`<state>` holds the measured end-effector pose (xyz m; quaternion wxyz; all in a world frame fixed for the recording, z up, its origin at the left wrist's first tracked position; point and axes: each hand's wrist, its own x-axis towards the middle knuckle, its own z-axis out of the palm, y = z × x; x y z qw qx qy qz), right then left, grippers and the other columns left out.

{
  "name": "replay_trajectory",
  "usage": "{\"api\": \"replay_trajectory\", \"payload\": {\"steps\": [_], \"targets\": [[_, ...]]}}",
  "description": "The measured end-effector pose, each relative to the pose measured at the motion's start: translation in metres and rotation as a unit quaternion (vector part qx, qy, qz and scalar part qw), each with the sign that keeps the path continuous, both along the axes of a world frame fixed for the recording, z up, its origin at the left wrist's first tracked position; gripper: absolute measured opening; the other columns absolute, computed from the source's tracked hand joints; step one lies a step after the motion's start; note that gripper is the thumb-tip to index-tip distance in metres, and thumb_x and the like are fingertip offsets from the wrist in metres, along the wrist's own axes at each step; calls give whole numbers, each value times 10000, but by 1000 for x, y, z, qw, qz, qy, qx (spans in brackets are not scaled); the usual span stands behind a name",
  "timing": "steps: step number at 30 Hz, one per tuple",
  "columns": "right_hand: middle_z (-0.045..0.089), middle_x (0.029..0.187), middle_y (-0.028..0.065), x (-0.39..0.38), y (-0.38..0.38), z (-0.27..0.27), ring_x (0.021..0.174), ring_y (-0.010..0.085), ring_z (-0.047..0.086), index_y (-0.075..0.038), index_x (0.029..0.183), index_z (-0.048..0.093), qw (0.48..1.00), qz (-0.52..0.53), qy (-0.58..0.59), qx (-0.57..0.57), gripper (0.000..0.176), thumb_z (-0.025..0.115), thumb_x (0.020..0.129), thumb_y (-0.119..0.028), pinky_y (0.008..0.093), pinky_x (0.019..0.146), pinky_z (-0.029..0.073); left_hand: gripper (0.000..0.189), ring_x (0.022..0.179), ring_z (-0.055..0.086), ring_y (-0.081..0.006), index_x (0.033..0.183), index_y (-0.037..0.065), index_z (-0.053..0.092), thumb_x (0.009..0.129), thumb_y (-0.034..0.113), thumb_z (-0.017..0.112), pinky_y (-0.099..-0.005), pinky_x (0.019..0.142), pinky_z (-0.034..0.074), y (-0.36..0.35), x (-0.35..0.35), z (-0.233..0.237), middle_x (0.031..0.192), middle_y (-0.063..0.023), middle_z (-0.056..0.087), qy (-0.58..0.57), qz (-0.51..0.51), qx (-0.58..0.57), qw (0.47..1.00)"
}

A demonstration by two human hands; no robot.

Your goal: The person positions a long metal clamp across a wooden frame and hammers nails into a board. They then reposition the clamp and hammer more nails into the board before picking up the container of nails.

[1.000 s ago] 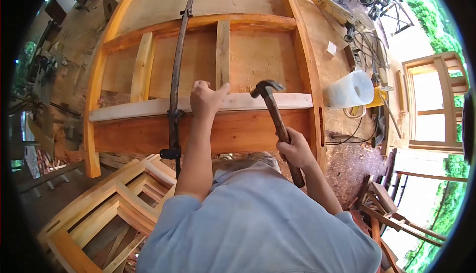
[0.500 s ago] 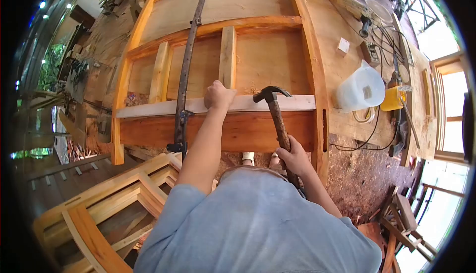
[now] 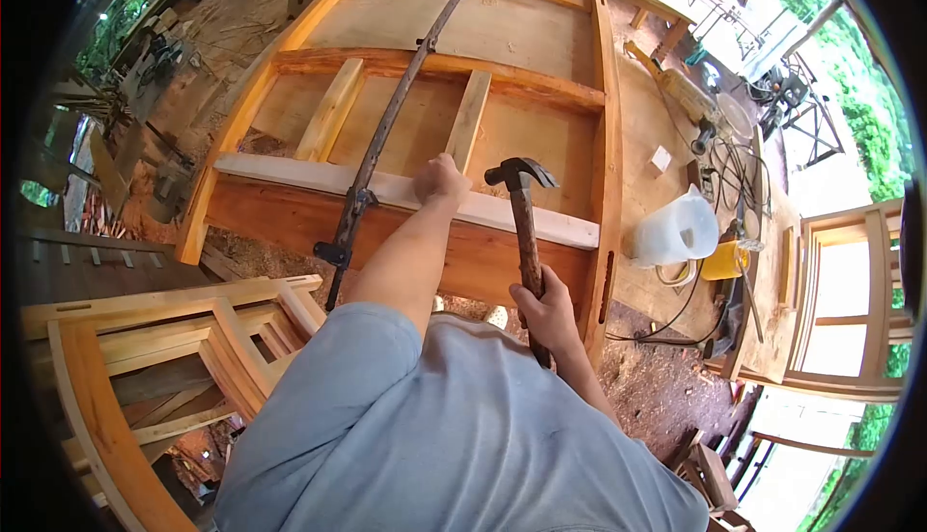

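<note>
In front of me lies a large wooden panel frame (image 3: 605, 78) with reddish-brown rails. My left hand (image 3: 442, 182) is closed over a pale wooden strip (image 3: 309, 175) running along the near rail, right by the lower end of a short upright slat (image 3: 470, 117). What its fingertips touch is hidden. A claw hammer (image 3: 526, 228) is gripped low on its handle by my right hand (image 3: 548, 312). The dark head is up, above the pale strip in my view. A long metal bar clamp (image 3: 398, 98) crosses the frame left of my left hand.
To the right, a translucent jug (image 3: 673, 228) and a yellow container (image 3: 722, 260) stand near tangled cables (image 3: 739, 165) and a small white box (image 3: 660, 159). Another wooden frame (image 3: 106, 416) lies at lower left. Shavings cover the floor (image 3: 666, 378).
My view has turned, so the panel frame appears slanted. The left hand stays at the strip beside the slat. The hammer remains in my right hand, its handle now more upright.
</note>
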<state>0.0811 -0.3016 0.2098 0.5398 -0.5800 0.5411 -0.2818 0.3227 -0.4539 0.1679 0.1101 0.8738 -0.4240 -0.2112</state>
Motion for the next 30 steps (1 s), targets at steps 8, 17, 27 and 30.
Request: {"api": "replay_trajectory", "payload": {"steps": [8,17,27,30], "targets": [[539,646,53,13,-14,5,552,141,536,-5,941,543,1000,19,19,-8,260,646,933,-243,332,514,446,731,1029,689,-269,1168,-154,595,703,365,817,-364,809,554,-7,72,-27,1134,-304,666,198,-58,-100,973],[582,652,149,56,-28,52,579,240,602,-10,1101,566,987,42,78,-137,284,620,939,-238,376,549,456,930,626,474,-171,1160,-122,591,741,696,733,-332,541,395,-69,120,-7,1112,-243,670,396,-84,45,913],[533,710,1,81,-44,61,578,73,526,-60,1016,542,991,28,95,-94,97,557,962,-140,241,483,436,1020,1311,523,-336,1384,-76,482,630,461,908,-368,1092,420,-83,95,-53,1401,-260,529,257,-41,-71,963],[536,695,38,92,-30,119,544,92,488,13,1109,471,978,-50,-83,-186,148,471,981,-61,234,489,405,1003,1314,522,-331,1374,-99,481,640,435,907,-363,1092,419,-83,96,-56,1402,-271,523,275,-52,-63,958]]}}
